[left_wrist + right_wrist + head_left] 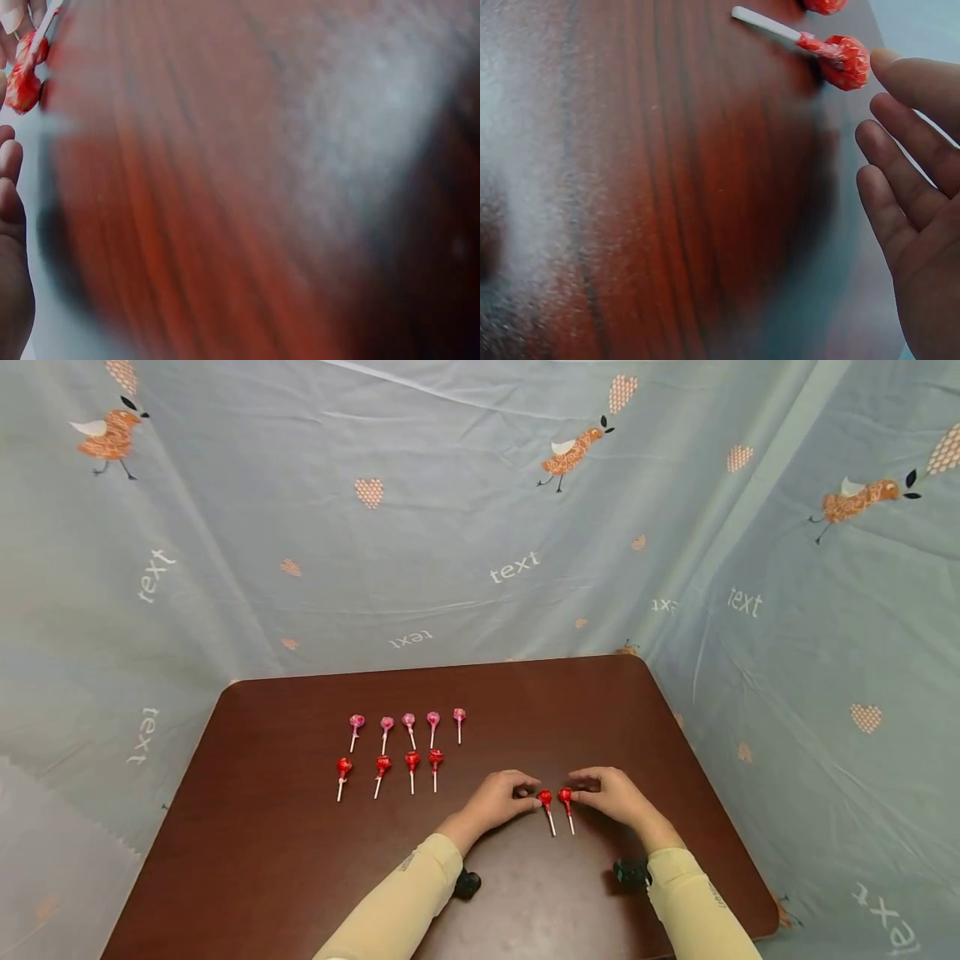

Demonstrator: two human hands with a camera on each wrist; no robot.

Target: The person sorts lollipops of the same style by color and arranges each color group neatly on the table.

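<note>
Two red-wrapped lollipops lie side by side on the dark wooden table, white sticks toward the person. My left hand (498, 800) is beside the left lollipop (546, 797), its thumb tip right at the wrapped head and its fingers loosely bent. On the other side, my right hand (615, 795) has its thumb at the head of the right lollipop (845, 63), the other fingers relaxed and spread. Neither hand grips anything. The left wrist view catches only part of the left hand (11, 247) and the red lollipop heads (24, 88) at its edge.
Farther left, several pink lollipops (408, 720) form a back row, with several red lollipops (382, 763) in a row in front of them. A patterned cloth (450, 527) hangs behind the table (262, 860) and along its sides. Dark wrist devices (467, 884) sit under both forearms.
</note>
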